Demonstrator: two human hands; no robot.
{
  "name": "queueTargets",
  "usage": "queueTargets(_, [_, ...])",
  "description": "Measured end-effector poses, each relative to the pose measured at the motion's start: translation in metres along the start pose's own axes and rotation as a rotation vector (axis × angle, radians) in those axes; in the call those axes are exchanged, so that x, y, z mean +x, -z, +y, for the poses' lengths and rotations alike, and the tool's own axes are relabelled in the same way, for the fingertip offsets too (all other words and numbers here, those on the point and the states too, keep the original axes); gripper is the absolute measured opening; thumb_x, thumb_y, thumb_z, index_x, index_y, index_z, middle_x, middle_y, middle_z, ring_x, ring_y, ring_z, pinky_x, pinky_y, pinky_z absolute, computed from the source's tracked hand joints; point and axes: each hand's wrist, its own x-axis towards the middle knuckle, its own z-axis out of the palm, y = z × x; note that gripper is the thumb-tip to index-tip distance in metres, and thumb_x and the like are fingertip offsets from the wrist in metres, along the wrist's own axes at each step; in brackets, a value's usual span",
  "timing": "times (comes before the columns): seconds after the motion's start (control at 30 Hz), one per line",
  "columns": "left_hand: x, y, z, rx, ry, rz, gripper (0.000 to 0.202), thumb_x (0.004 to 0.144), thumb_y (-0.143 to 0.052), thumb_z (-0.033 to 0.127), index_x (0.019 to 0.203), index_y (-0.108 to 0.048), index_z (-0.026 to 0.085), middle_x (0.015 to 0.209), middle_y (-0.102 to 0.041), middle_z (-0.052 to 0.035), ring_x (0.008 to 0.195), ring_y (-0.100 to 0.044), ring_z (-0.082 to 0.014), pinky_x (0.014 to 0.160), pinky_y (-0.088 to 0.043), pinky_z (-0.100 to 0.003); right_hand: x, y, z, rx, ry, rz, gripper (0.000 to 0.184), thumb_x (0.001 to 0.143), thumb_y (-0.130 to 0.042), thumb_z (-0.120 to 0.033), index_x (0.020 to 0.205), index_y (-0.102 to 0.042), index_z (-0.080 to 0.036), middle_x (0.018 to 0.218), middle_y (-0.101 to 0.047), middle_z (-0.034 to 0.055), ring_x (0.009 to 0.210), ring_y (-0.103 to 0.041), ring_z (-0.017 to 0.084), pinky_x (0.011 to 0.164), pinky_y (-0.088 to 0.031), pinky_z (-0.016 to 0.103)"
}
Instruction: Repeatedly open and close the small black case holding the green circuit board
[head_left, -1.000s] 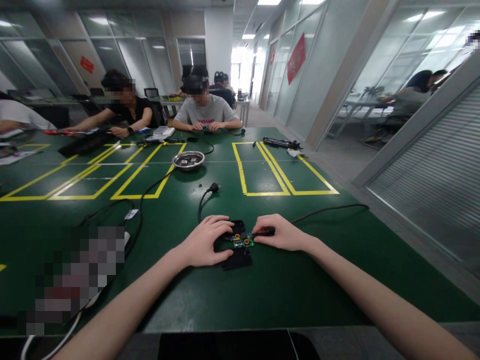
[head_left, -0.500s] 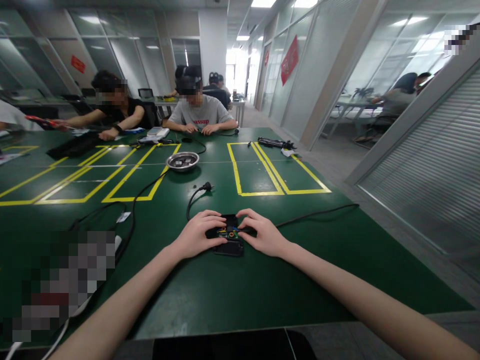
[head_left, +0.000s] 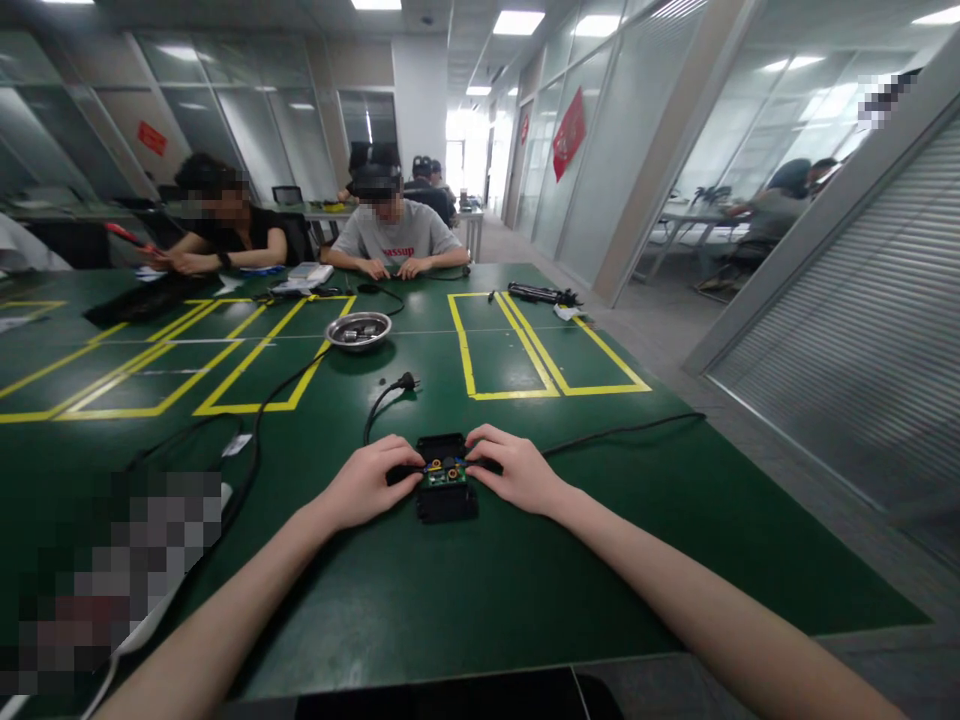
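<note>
A small green circuit board (head_left: 438,480) with copper-coloured coils and blue and yellow wires lies between two halves of an opened black plastic case. One case half (head_left: 441,441) is behind it; the other half (head_left: 448,507) is in front. At the board's left end, my left hand (head_left: 367,482) is closed in a pinch on a black plug cord (head_left: 376,398), partly hidden by the fingers. My right hand (head_left: 517,474) pinches the black cable (head_left: 622,430) at the right end, beside the board. The cord's plug (head_left: 407,382) rests beyond the left hand.
On the green table (head_left: 600,560), a metal bowl (head_left: 358,332) holds small metal parts. Yellow tape (head_left: 517,396) marks rectangles. A black folded tripod-like object (head_left: 544,294) lies at the far right. Co-workers sit across the table. A blurred-out item (head_left: 120,580) is at left.
My left hand has drawn back left off the board, so more of the board and case shows. The right hand stays at the cable end. The view has tilted slightly upward.
</note>
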Motion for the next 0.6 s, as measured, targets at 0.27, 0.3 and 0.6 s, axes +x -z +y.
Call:
queueTargets(0.27, [-0.001,0.015,0.024,-0.177,0.149,-0.100,0.017,0.088,-0.065,0.030,0.082,-0.072,0.016,0.065,-0.058,0.0027,0.057,-0.048,-0.0099,0.054,-0.036,-0.021,-0.008,0.014,-0.010,0.094,0.017,-0.024,0.009,0.093,-0.070,-0.026,0.088,-0.072,-0.019,0.079,-0.072,0.0032,0.071,-0.067,0.016,0.065,-0.050,0.026])
queueTargets(0.3, [-0.003,0.015,0.026,-0.215,0.164,-0.141,0.017,0.087,-0.065,0.030,0.082,-0.072,0.016,0.063,-0.056,0.0035,0.056,-0.046,-0.0094,0.053,-0.034,-0.020,-0.011,0.015,-0.012,0.122,0.036,-0.039,0.009,0.093,-0.070,-0.025,0.088,-0.072,-0.019,0.078,-0.072,0.0031,0.069,-0.066,0.016,0.064,-0.049,0.025])
queueTargets(0.6, [-0.005,0.007,0.023,-0.264,0.211,-0.181,0.018,0.087,-0.062,0.032,0.084,-0.070,0.016,0.062,-0.054,0.0041,0.054,-0.044,-0.0091,0.050,-0.032,-0.019,-0.011,0.012,-0.015,0.097,-0.015,-0.068,0.007,0.092,-0.071,-0.026,0.088,-0.072,-0.020,0.081,-0.073,0.0032,0.072,-0.068,0.017,0.066,-0.050,0.026])
